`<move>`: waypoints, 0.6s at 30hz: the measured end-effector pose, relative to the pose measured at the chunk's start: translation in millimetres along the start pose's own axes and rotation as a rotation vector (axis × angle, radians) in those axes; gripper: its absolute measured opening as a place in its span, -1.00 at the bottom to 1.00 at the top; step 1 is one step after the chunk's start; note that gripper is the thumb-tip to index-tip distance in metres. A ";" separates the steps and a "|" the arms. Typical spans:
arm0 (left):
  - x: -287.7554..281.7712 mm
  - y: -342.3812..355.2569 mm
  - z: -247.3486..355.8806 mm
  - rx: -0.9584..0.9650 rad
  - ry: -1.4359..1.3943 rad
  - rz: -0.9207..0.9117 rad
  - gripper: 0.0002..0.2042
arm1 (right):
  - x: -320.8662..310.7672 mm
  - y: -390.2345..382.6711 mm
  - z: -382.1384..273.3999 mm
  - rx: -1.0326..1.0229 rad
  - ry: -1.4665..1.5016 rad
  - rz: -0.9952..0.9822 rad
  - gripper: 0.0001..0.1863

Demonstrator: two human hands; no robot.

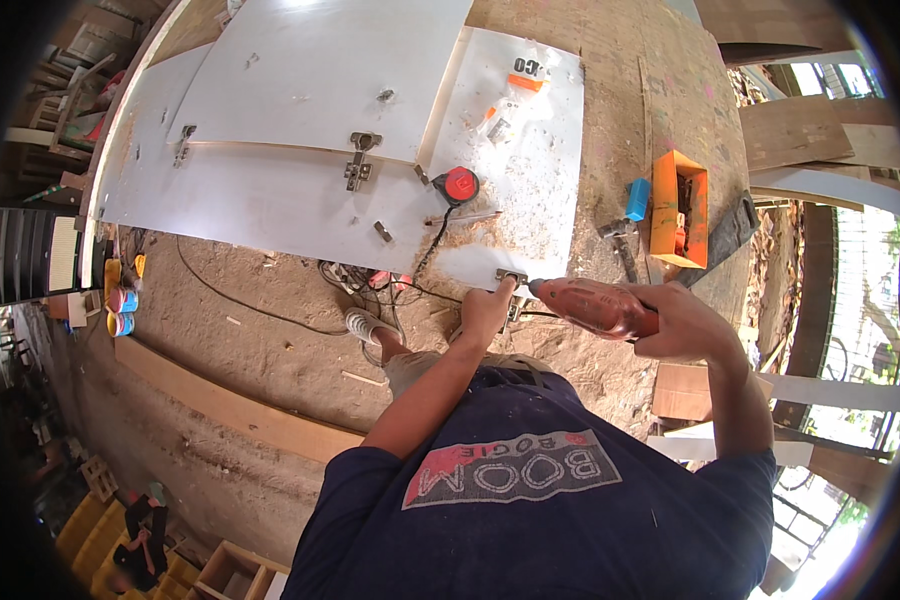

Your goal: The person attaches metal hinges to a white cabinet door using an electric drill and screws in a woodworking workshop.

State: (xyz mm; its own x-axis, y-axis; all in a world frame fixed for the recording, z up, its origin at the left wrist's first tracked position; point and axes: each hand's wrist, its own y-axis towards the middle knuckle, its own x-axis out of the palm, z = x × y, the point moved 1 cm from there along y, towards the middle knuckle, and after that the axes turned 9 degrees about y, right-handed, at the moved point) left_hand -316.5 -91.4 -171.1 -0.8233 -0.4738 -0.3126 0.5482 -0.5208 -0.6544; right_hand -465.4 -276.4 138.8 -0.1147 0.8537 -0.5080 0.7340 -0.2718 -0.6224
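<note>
"Cabinet hinge [511, 275]: where is it in the head view?"

"At the near edge of the lower white panel [300, 208]; the left hand [487, 312] touches it, but whether it pinches, one cannot tell."

"And the right hand [687, 322]?"

"Grasping a red power drill [595, 308] by the panel's near right corner. A tape measure [459, 186] lies on the panel; an orange box [662, 205] sits right of it."
</note>
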 end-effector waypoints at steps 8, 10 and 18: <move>5.3 2.9 -5.7 0.044 -0.065 0.056 -0.48 | -3.6 -1.1 -3.0 0.012 0.012 -0.006 -0.21; 6.9 4.8 -7.6 0.012 -0.057 0.040 -0.49 | -4.3 -1.4 -5.0 0.020 0.027 -0.002 -0.27; 17.5 16.8 -25.1 0.013 -0.142 -0.007 -0.55 | -3.2 0.4 -1.8 0.035 0.025 -0.003 -0.20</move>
State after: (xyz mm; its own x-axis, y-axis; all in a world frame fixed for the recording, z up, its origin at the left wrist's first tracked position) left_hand -325.4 -90.6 -204.8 -0.7985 -0.5655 -0.2065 0.5450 -0.5333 -0.6469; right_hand -463.5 -278.4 141.2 -0.0999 0.8653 -0.4912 0.7099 -0.2839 -0.6445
